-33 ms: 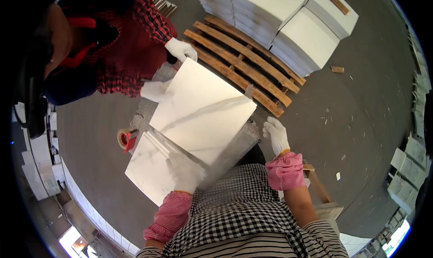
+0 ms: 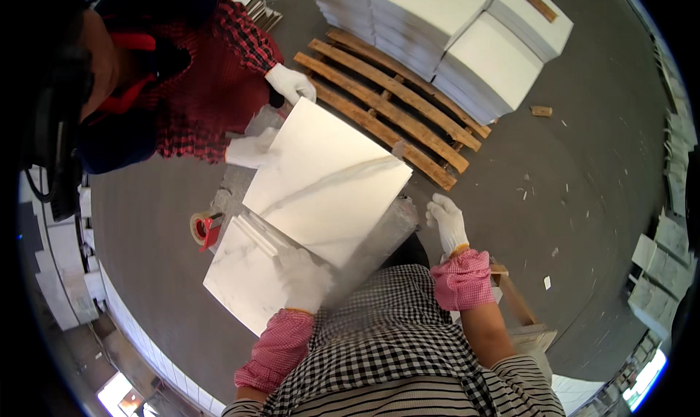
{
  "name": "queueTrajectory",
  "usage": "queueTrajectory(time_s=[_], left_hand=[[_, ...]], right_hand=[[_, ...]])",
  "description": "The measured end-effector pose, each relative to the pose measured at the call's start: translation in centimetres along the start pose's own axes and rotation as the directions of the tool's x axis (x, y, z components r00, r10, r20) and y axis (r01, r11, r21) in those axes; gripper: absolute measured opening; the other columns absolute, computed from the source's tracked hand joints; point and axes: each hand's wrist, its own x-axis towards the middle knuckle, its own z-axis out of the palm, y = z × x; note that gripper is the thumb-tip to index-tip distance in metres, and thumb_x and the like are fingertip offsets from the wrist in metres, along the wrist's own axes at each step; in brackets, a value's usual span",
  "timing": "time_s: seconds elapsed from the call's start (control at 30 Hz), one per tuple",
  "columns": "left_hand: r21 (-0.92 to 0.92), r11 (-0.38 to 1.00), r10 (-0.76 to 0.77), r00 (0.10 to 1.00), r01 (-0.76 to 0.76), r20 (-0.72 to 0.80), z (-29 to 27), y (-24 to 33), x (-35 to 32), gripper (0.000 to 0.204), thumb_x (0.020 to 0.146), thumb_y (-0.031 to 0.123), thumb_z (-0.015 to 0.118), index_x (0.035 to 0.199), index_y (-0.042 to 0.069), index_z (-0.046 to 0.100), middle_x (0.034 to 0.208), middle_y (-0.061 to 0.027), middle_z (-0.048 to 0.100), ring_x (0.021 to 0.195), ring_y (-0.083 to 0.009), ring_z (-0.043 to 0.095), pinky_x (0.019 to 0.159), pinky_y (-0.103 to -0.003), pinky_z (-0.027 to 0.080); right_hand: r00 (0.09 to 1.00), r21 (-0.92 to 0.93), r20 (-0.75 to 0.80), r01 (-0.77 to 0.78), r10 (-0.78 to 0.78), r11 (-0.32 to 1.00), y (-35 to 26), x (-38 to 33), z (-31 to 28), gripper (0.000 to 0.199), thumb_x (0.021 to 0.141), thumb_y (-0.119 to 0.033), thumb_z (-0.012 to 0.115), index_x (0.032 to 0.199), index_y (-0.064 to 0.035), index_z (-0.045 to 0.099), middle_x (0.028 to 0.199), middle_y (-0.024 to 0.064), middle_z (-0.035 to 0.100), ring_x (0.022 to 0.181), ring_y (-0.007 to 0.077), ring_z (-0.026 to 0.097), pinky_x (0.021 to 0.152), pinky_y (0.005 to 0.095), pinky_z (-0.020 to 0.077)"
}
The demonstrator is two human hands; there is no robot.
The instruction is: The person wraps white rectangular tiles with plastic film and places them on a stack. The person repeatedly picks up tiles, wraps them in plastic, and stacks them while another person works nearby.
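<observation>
My left hand (image 2: 305,280), in a white glove, lies over the edges of a stack of white grey-veined tiles (image 2: 237,286) at the lower left. Its fingers are blurred, so their grip cannot be told. Beside and partly over that stack is a larger white veined tile (image 2: 328,176). A co-worker's two white-gloved hands, one at its far corner (image 2: 292,83) and one at its left edge (image 2: 251,149), touch it. My right hand (image 2: 446,221), gloved too, hovers right of the tile, fingers loosely bent and apart, holding nothing visible.
A red tape dispenser (image 2: 208,230) with a tape roll sits left of the tiles. Beyond them lies a wooden pallet (image 2: 386,107), with tall stacks of white slabs (image 2: 485,74) behind. A small wood block (image 2: 541,111) and scraps lie on the grey floor at right.
</observation>
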Motion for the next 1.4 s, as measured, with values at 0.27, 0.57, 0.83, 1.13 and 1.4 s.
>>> queueTrajectory(time_s=[0.27, 0.57, 0.83, 1.13, 1.4], left_hand=[[0.221, 0.835, 0.550, 0.768, -0.504, -0.328, 2.1, 6.0, 2.9, 0.051, 0.078, 0.040, 0.072, 0.112, 0.003, 0.061, 0.118, -0.0165, 0.058, 0.119, -0.0363, 0.049, 0.102, -0.051, 0.040], [0.286, 0.553, 0.833, 0.527, -0.783, -0.169, 5.7, 10.9, -1.4, 0.057, 0.078, 0.047, 0.078, 0.111, 0.005, 0.059, 0.113, -0.0149, 0.059, 0.111, -0.0341, 0.055, 0.096, -0.048, 0.044], [0.224, 0.226, 0.972, 0.234, -0.948, 0.009, 12.0, 12.1, -9.2, 0.043, 0.077, 0.042, 0.077, 0.095, 0.006, 0.064, 0.100, -0.0140, 0.066, 0.099, -0.0351, 0.061, 0.085, -0.050, 0.048], [-0.120, 0.193, 0.886, 0.121, -0.974, 0.447, 9.8, 19.2, -22.8, 0.043, 0.094, 0.043, 0.063, 0.106, 0.004, 0.075, 0.101, -0.0236, 0.073, 0.097, -0.0394, 0.070, 0.088, -0.047, 0.054], [-0.493, 0.148, 0.881, -0.112, -0.857, 0.460, 4.2, 25.1, -36.8, 0.031, 0.101, 0.023, 0.061, 0.115, -0.002, 0.072, 0.109, -0.0173, 0.076, 0.102, -0.0263, 0.072, 0.094, -0.034, 0.053]], right_hand=[[0.932, -0.573, -0.179, 0.161, -0.314, 0.803, 5.8, -15.5, -7.5, 0.035, 0.094, -0.021, 0.064, 0.125, -0.0042, 0.069, 0.120, 0.0214, 0.072, 0.117, 0.0386, 0.067, 0.103, 0.0413, 0.0510], [0.778, -0.503, -0.455, 0.178, -0.434, 0.846, 4.4, -35.5, -10.7, 0.031, 0.094, -0.017, 0.065, 0.122, -0.0040, 0.070, 0.111, 0.0211, 0.073, 0.107, 0.0372, 0.070, 0.095, 0.0417, 0.0550], [0.505, -0.566, -0.651, 0.175, -0.567, 0.805, 1.8, -45.5, -15.8, 0.019, 0.093, -0.019, 0.069, 0.107, -0.0074, 0.074, 0.099, 0.0143, 0.074, 0.091, 0.0328, 0.072, 0.083, 0.0385, 0.0576], [0.633, -0.639, -0.671, -0.229, -0.386, 0.734, 10.5, -59.9, -29.5, 0.037, 0.094, -0.040, 0.066, 0.115, -0.0101, 0.073, 0.103, 0.0178, 0.074, 0.096, 0.0379, 0.071, 0.085, 0.0457, 0.0554], [0.888, -0.717, -0.432, -0.232, -0.157, 0.658, 18.5, -66.1, -32.8, 0.030, 0.091, -0.032, 0.066, 0.104, -0.0071, 0.075, 0.092, 0.0202, 0.073, 0.083, 0.0381, 0.071, 0.075, 0.0465, 0.0557]])
